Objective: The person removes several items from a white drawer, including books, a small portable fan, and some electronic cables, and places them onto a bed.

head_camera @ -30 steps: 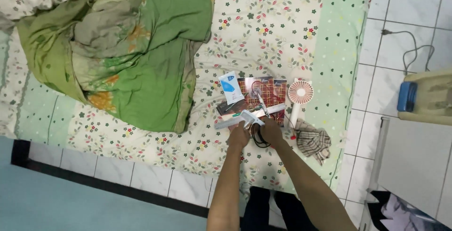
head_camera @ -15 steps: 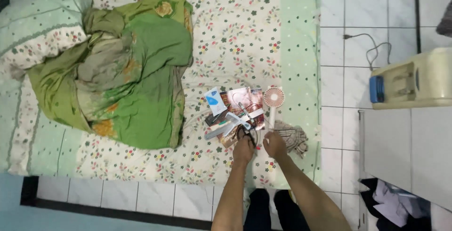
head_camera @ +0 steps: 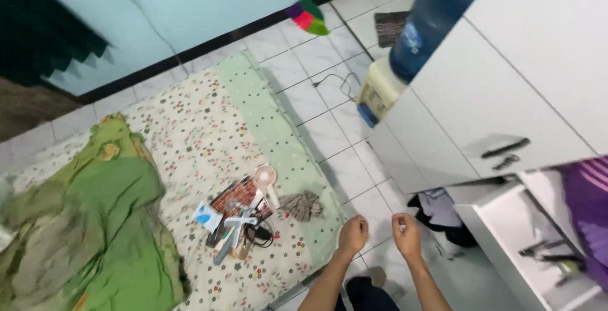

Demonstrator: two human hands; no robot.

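Fingers curled loosely, both hands empty: left hand (head_camera: 353, 233), right hand (head_camera: 406, 234) hovered right of mattress (head_camera: 253, 95). Nearest striped cloth (head_camera: 303, 205) looked soft, light; pinch anywhere.

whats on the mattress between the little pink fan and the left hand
In the head view, a crumpled striped cloth lies between the pink fan and the left hand, on the floral mattress.

Fan (head_camera: 266, 178) and cloth (head_camera: 303, 204) lie on mattress (head_camera: 190, 127), left of cabinet (head_camera: 506, 83).

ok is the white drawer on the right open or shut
Open: the white drawer stands pulled out from the cabinet, its inside showing. Both hands are away from it.
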